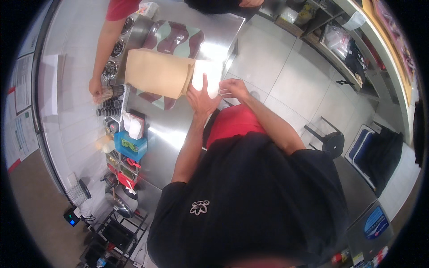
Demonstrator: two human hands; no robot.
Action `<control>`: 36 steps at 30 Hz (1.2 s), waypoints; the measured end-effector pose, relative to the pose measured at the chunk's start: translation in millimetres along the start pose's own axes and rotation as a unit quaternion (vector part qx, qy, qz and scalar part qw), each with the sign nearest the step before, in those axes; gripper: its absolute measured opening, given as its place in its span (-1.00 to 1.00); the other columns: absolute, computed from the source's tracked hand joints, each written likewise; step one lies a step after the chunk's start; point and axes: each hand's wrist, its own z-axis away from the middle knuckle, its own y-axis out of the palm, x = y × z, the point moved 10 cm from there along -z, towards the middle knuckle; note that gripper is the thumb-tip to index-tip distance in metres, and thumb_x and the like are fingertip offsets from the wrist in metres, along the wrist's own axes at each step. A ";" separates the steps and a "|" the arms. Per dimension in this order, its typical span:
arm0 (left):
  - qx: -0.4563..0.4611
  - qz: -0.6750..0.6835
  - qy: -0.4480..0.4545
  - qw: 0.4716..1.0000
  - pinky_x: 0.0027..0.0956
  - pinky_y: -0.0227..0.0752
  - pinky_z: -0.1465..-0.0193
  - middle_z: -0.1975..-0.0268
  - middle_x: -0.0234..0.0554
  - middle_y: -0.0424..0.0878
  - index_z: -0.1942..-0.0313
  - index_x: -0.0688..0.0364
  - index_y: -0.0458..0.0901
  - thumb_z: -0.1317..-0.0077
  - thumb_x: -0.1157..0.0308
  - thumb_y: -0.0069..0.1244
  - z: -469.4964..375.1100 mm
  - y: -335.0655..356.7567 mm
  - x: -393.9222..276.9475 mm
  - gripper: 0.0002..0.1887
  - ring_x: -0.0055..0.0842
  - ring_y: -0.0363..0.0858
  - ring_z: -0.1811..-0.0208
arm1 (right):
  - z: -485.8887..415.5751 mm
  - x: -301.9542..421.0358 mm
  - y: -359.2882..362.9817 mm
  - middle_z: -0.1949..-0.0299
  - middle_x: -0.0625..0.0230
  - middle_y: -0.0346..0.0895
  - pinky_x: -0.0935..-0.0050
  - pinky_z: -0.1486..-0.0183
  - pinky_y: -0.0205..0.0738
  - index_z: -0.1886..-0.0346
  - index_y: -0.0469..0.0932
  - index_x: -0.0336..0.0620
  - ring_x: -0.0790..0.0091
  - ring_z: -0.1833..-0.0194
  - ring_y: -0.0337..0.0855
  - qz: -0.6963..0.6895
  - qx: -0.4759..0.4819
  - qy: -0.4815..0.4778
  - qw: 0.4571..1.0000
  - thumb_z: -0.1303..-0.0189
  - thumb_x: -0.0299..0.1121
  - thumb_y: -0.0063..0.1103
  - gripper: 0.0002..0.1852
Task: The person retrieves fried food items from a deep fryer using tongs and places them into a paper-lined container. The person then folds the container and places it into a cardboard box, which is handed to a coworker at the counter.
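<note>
A white box-like container (208,68) lies at the mouth of a brown paper bag (156,71), which rests on its side on the steel counter. My left hand (203,100) presses on the container with one finger stretched along its top, its thumb near the container's right edge. Close by on the right, my right hand (234,89) has its fingers bent at the container's near right corner; whether they grip it cannot be told. Under and behind the bag lies a tray with a wavy maroon and pale green pattern (174,38).
A co-worker's arm (106,50) reaches to a bundle of thin sticks (112,92) at the left. Along the wall stand a blue container with green leaves (132,145), small food trays (127,171) and a lidded pan (122,206). A black stool (332,144) stands right.
</note>
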 end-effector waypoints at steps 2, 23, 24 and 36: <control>0.023 -0.017 -0.012 1.000 0.22 0.27 -0.30 -0.27 0.47 0.26 -0.63 -0.23 0.15 -0.02 -0.08 0.31 -1.2 4.4 3.9 0.12 0.26 0.37 -0.19 | 4.4 -0.5 -5.3 0.03 0.23 0.69 0.25 0.01 0.75 -0.09 0.66 -0.27 0.30 0.04 0.74 -0.007 -0.007 -0.002 1.000 -0.41 -0.23 0.39 -0.65; 0.070 -0.062 -0.094 0.991 0.49 -0.06 -0.47 -0.53 0.80 -0.13 -0.66 -0.07 0.00 -0.34 -0.31 0.06 -3.1 19.6 -2.6 0.03 0.56 -0.02 -0.52 | -7.8 -4.5 2.2 0.02 0.23 0.70 0.17 -0.15 0.68 0.00 0.65 -0.29 0.30 -0.03 0.72 -0.092 0.027 -0.070 0.993 -0.48 -0.34 0.27 -0.79; 0.071 -0.070 -0.094 0.991 0.50 -0.05 -0.47 -0.52 0.80 -0.12 -0.66 -0.07 0.00 -0.35 -0.32 0.04 -3.3 21.4 -2.2 0.02 0.56 -0.01 -0.51 | -8.8 -6.0 2.3 0.02 0.23 0.69 0.16 -0.16 0.67 0.00 0.65 -0.28 0.29 -0.04 0.72 -0.093 0.026 -0.065 0.993 -0.48 -0.34 0.27 -0.79; 0.093 -0.043 -0.089 0.991 0.43 0.17 -0.37 -0.45 0.71 0.05 -0.64 -0.04 0.07 -0.30 -0.29 0.12 -7.8 16.2 0.7 0.04 0.50 0.23 -0.38 | -20.5 -16.1 11.7 0.02 0.26 0.67 -0.03 -0.14 0.66 0.03 0.60 -0.20 0.26 -0.04 0.70 -0.133 0.005 0.007 0.991 -0.39 -0.33 0.37 -0.78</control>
